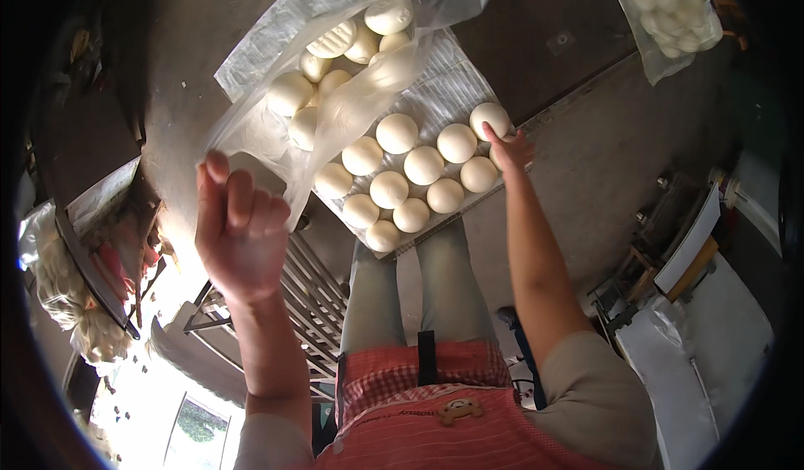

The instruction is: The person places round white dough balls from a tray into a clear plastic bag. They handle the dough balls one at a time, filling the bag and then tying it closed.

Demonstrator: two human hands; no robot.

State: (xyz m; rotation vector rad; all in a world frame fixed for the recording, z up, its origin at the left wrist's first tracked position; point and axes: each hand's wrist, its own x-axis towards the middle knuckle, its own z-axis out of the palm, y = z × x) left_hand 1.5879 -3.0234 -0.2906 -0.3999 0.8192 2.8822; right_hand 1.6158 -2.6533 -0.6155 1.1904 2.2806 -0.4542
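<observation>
My left hand (239, 223) is closed in a fist, raised at the left, and grips the edge of a clear plastic bag (251, 118). The bag spreads across the far left part of a silvery tray (456, 72), with several cream-white balls (289, 93) inside or under it; one has ridges on top. Nearer to me, more smooth cream-white balls (423, 165) sit in slanting rows on the tray. At the tray's right edge my right hand (512, 150) is closed around the side of a white ball (489, 121), thumb on it. Its other fingers are partly hidden.
A slatted metal rack or chair (314, 290) stands left of my legs. Another bag of white balls (670, 9) lies at the far right. Filled bags (63, 294) hang or rest at the left. A white-topped surface (670, 386) is at the lower right.
</observation>
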